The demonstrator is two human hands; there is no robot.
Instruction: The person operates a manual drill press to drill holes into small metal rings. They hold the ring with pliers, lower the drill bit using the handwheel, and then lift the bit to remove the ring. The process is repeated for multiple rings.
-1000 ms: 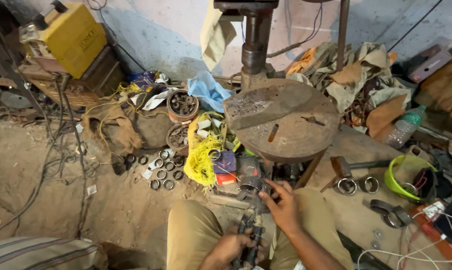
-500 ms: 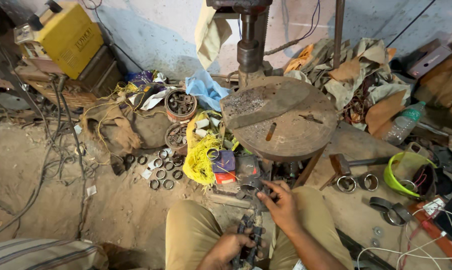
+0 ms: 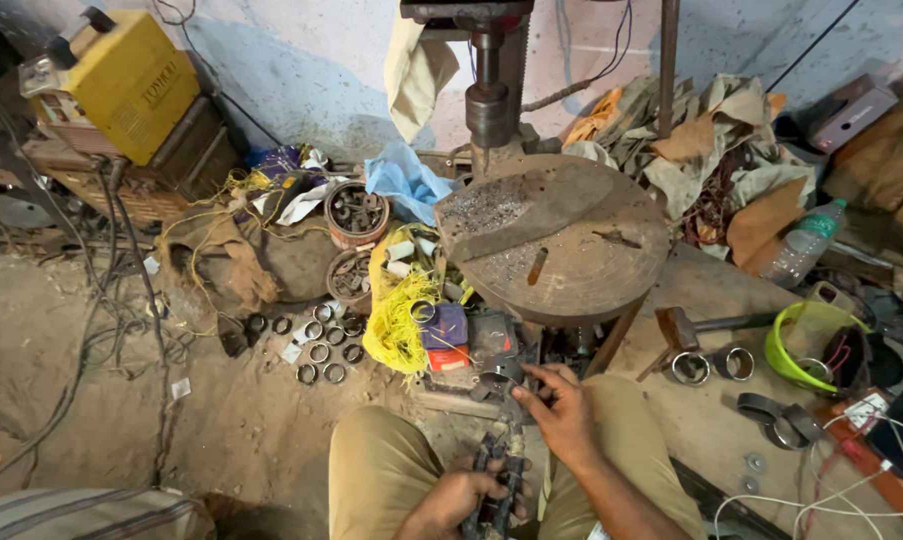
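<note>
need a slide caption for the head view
Left hand grips a dark metal tool; right hand reaches toward a small metal ring.

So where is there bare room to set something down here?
Bare dirt floor left of the metal rings, and the front of the round metal table. Crowded between the yellow wire bundle and the right hand.

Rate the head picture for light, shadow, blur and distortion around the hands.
Head view: soft, even light, no glare; right hand sharp, left hand clear at the bottom edge on a dark metal tool; wide-angle bending at the edges; deep shadow at far left.
</note>
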